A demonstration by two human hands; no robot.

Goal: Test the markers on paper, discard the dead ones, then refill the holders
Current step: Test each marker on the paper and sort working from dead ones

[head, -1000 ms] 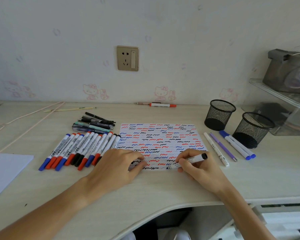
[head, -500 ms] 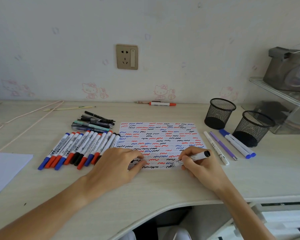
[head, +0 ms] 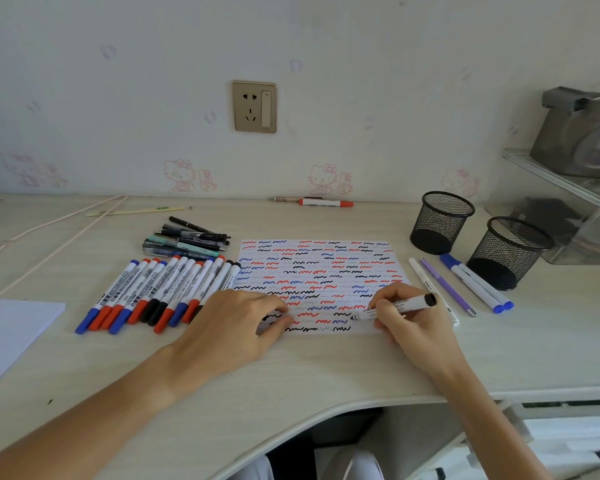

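A sheet of paper (head: 317, 271) covered in red, blue and black squiggles lies mid-desk. My right hand (head: 414, 322) grips a white marker with a black end (head: 406, 305), its tip down on the paper's lower right part. My left hand (head: 234, 329) presses flat on the paper's lower left corner. A row of red, blue and black markers (head: 160, 292) lies left of the paper. Two black mesh holders (head: 440, 221) (head: 508, 252) stand at the right, with several pens (head: 465, 285) lying beside them.
A heap of dark pens (head: 187, 240) lies behind the marker row. A red-capped marker (head: 324, 203) rests by the wall. White paper (head: 9, 336) lies at the left edge. A pale cord (head: 49, 225) crosses the far left. A clear organiser (head: 575, 202) stands far right.
My right hand has slid the marker rightward along the paper's bottom rows, drawing a fresh black squiggle. My left hand has stayed pressed on the corner.
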